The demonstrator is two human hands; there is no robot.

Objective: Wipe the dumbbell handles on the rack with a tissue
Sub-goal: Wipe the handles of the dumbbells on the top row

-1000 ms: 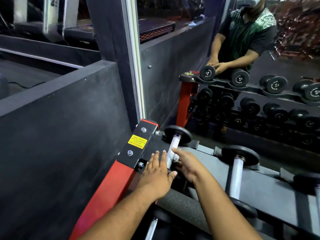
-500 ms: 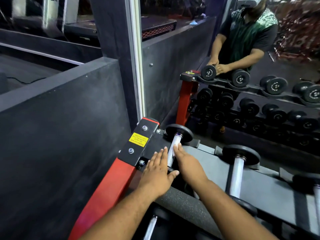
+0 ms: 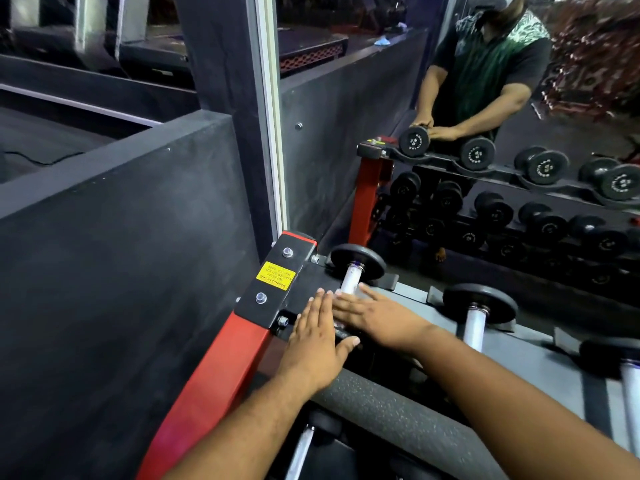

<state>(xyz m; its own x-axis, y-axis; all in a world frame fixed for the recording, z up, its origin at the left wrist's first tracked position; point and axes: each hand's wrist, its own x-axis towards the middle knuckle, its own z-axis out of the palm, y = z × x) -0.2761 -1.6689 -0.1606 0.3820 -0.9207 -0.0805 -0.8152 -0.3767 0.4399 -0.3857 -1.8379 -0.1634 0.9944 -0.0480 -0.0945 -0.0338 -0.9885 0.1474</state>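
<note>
Hands, two, [image 3: 313,344] [image 3: 375,315] cover one of three dumbbells [image 3: 351,275].

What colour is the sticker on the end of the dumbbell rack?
Yellow with dark lettering, on the rack's black end plate; sticker shows best in the head view.

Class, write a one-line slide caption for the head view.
Both hands, left and right, lie flat over the end dumbbell's handle.

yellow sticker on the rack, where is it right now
In the head view the yellow sticker sits on the rack's black end plate, left of the first dumbbell handle and just above the left hand.
</note>
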